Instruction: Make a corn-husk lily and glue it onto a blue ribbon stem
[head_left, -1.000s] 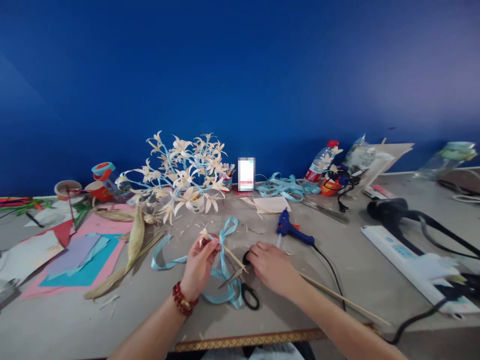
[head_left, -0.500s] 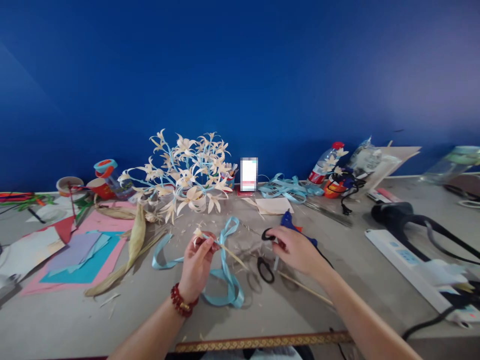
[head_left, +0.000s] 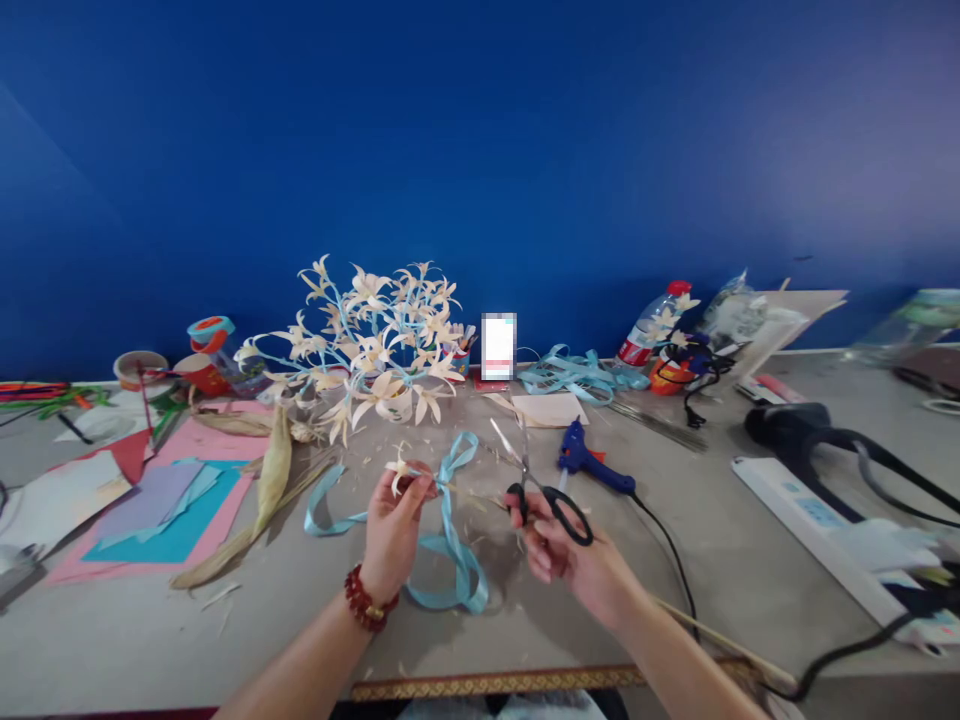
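Note:
My left hand (head_left: 396, 520), with a red bead bracelet on its wrist, pinches a small cream flower (head_left: 400, 470) near its base. Light-blue ribbon (head_left: 448, 500) runs beside those fingertips, looping upward and then down onto the table. In my right hand (head_left: 562, 550) are black-handled scissors (head_left: 523, 460), their blades apart and pointing up and away from me. A short gap lies between the scissors and the ribbon. Just beyond my right hand a blue glue gun (head_left: 589, 460) rests on the table.
Many cream flowers on blue stems (head_left: 375, 350) stand in a pot at the back. To the left lie dried husks (head_left: 276, 470) and coloured paper (head_left: 150, 515). A power strip (head_left: 810, 520) is at right. More ribbon (head_left: 566, 372) and a bottle (head_left: 645, 330) stand near the wall.
My right hand has taken up the scissors, turned them blades upward and opened them. The pale stick beneath that arm now lies farther right. My left hand stays on the flower.

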